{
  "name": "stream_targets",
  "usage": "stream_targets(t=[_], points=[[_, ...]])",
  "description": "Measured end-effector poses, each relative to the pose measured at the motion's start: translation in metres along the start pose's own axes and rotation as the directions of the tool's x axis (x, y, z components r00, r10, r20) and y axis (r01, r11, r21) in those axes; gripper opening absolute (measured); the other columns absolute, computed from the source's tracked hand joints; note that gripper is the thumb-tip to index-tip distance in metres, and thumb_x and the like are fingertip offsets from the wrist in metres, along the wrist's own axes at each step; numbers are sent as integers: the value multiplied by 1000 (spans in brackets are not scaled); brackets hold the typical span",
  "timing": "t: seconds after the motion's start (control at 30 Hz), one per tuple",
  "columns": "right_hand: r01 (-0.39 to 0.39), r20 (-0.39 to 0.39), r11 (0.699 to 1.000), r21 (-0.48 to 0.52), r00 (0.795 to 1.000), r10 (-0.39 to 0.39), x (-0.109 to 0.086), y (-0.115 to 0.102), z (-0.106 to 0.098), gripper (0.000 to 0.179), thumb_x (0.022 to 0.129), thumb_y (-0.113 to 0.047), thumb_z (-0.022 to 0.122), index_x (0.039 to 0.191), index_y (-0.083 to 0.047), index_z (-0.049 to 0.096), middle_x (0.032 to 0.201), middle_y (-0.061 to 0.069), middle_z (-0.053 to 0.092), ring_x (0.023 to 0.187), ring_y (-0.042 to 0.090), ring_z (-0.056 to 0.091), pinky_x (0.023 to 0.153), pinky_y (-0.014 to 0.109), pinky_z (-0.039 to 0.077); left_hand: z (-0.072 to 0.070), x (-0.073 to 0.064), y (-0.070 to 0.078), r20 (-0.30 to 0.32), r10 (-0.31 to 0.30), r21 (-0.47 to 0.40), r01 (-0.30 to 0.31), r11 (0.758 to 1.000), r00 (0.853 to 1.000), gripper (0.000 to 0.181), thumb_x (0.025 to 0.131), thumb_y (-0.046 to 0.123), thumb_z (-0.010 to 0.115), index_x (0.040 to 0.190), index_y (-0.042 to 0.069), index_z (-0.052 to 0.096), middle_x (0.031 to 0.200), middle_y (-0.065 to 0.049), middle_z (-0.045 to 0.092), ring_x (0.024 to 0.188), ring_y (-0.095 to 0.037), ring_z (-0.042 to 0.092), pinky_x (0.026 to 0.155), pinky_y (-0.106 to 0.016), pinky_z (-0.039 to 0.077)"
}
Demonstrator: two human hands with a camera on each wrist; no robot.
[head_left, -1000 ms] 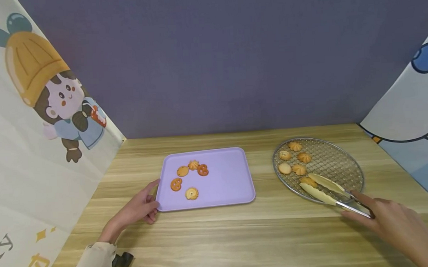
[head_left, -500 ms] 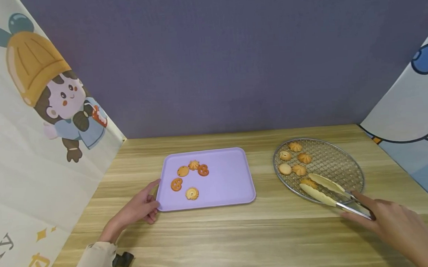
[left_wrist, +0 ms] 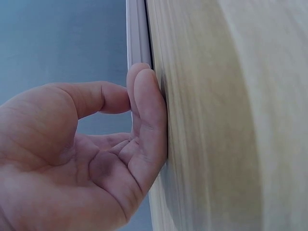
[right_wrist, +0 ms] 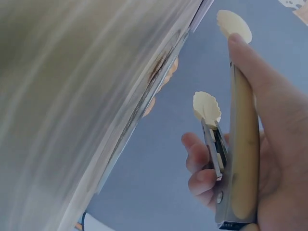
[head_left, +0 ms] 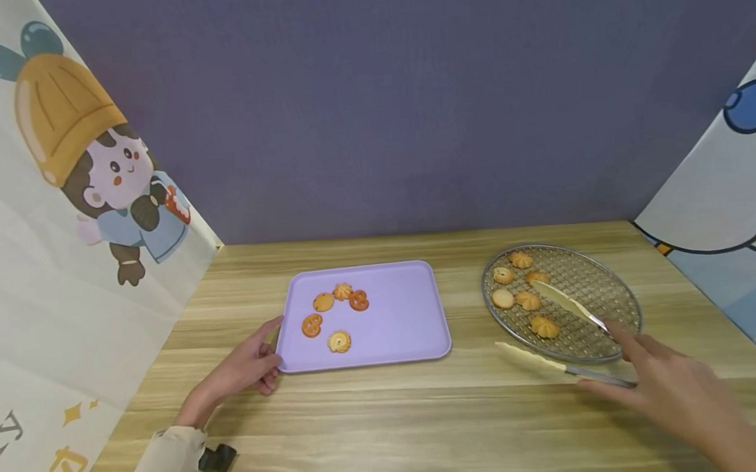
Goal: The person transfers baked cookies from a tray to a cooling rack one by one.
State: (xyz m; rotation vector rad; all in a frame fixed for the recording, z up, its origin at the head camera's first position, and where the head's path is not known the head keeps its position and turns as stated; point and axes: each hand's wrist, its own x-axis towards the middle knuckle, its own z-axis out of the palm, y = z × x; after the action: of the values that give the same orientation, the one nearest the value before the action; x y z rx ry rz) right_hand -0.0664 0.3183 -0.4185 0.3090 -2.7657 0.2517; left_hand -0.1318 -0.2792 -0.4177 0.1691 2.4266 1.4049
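Note:
At the left end of the purple tray [head_left: 400, 325], my left hand [head_left: 239, 369] holds the rim, thumb and bent fingers against it in the left wrist view. Round and swirled cookies [head_left: 339, 342] and two pretzels [head_left: 358, 300] lie on the tray. My right hand [head_left: 677, 385] grips metal tongs with cream tips [head_left: 564, 300], spread wide with nothing between them. One tip overlaps a cookie [head_left: 536, 277] on the round wire rack [head_left: 599, 291]; the other is by the rack's front edge. A swirled cookie [head_left: 545, 327] lies between the arms in this view.
More cookies [head_left: 503, 299] sit along the rack's left side. A wood-grain table [head_left: 384, 423] bears both tray and rack. Behind it stands a dark purple-grey wall [head_left: 398, 110], with printed panels [head_left: 35, 276] on either side.
The tongs have spread apart and come away from the front swirled cookie, which stays on the rack. My right hand has shifted slightly left. The left hand and tray have not moved.

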Motion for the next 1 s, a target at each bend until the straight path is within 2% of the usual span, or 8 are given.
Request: stream_targets(t=[0.13, 0.43, 0.67, 0.83, 0.93, 1.0], points=[[56, -47, 998, -7, 997, -56, 4, -10, 1, 111, 61, -67, 82, 146, -5, 44, 113, 34, 62, 74, 51, 63, 52, 62, 51, 0, 0, 0, -1, 0, 1, 0, 1000, 1000, 75, 96, -1, 52, 159, 5, 12, 77, -14, 55, 59, -20, 59, 52, -39, 61], [159, -59, 986, -50, 985, -162, 19, -28, 5, 111, 61, -73, 77, 143, -5, 49, 110, 33, 64, 74, 47, 64, 42, 49, 49, 0, 0, 0, 0, -4, 9, 4, 1000, 1000, 75, 96, -1, 52, 158, 4, 12, 77, -14, 55, 59, -20, 59, 52, -39, 60], [298, -149, 952, -74, 940, -306, 33, -40, 12, 104, 63, -73, 76, 140, -6, 53, 100, 25, 68, 77, 41, 67, 44, 48, 52, 0, 0, 1, -8, -14, -4, 14, 1000, 1000, 76, 96, 0, 53, 159, 6, 12, 77, -14, 55, 60, -21, 59, 52, -38, 60], [363, -175, 928, -84, 911, -372, 43, -49, 20, 103, 69, -78, 68, 141, -6, 52, 94, 21, 69, 69, 35, 66, 39, 41, 49, 0, 0, 1, -3, -15, -5, 15, 1000, 1000, 76, 96, 0, 53, 159, 6, 11, 77, -14, 55, 60, -21, 59, 53, -39, 61], [389, -168, 916, -93, 901, -400, 49, -56, 24, 101, 71, -78, 66, 139, -4, 55, 94, 20, 69, 64, 31, 65, 36, 36, 45, 0, 0, 1, 0, -13, -6, 13, 1000, 1000, 76, 96, 0, 53, 159, 5, 11, 77, -14, 55, 60, -21, 59, 53, -39, 61], [394, -152, 914, -93, 902, -404, 53, -61, 26, 98, 71, -78, 66, 136, -5, 57, 95, 20, 69, 64, 31, 65, 35, 35, 43, -1, 1, 0, 3, -11, -8, 11, 1000, 1000, 76, 96, 0, 52, 159, 5, 11, 77, -14, 55, 60, -21, 59, 53, -39, 61]])
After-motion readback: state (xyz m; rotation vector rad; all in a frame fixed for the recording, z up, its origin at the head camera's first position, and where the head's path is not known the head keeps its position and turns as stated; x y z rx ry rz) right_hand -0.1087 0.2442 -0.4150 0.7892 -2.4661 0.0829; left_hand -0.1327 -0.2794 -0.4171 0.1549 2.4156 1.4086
